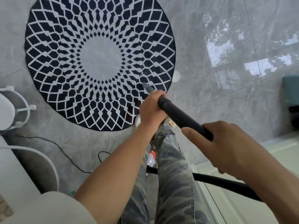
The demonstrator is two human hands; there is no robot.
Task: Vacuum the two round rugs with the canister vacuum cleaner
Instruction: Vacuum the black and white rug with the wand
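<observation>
1. Risk, head view: your left hand (152, 109) grips the black wand (182, 118) at its front end; your right hand (226, 147) wraps it further back. Just ahead of the left grip the nozzle (148, 88) meets the round rug (100, 62); suction could lift its edge. Behind both grips, hose (218, 180) and cord (68, 157) could snag your legs (169, 175).
2. Count: one rug, one wand, one nozzle, two hands; no second rug in view.

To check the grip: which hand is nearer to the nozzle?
Left. The left hand grips the tube just behind the nozzle; the right hand holds the tube farther back, away from it.
</observation>
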